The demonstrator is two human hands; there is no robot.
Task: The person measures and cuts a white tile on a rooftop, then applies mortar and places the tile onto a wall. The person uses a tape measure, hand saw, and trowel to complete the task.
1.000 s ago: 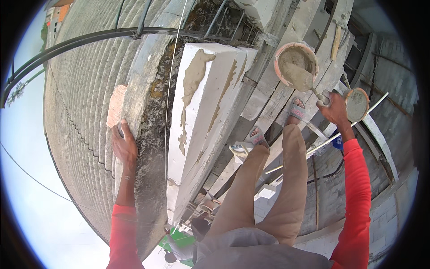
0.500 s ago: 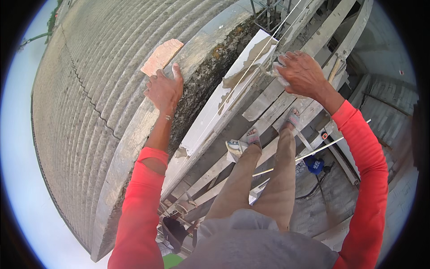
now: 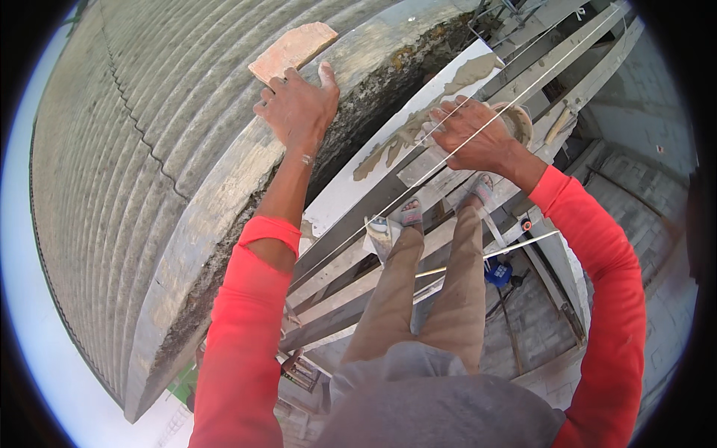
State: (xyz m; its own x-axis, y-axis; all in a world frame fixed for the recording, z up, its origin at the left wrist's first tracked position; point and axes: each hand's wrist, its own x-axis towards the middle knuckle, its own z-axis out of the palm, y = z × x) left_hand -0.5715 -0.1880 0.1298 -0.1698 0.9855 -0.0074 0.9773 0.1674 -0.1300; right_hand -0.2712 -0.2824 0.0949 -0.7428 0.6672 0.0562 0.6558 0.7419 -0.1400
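Observation:
My left hand (image 3: 300,108) rests with fingers apart on the weathered concrete ledge (image 3: 224,198), its fingertips by the near edge of a reddish brick piece (image 3: 293,51). The brick piece lies on the corrugated roof side of the ledge. My right hand (image 3: 478,138) is bent over the edge of a long white block course (image 3: 336,198), fingers apart and smeared with grey. Wet grey mortar (image 3: 396,145) lies in patches on the white top, close to those fingertips. A taut white string (image 3: 538,86) passes across the right hand. Behind that hand a round bucket (image 3: 517,123) is partly hidden.
Under my sandalled feet run wooden scaffold planks (image 3: 448,239) with gaps between them. Far below, a blue object (image 3: 499,272) sits on the lower floor. The corrugated roof (image 3: 149,97) slopes away at left. Metal bars (image 3: 515,15) stand at the far end.
The view has shifted. My right hand has come down and left toward the mortar on the white blocks, its fingers more spread. My left hand keeps its place by the brick piece.

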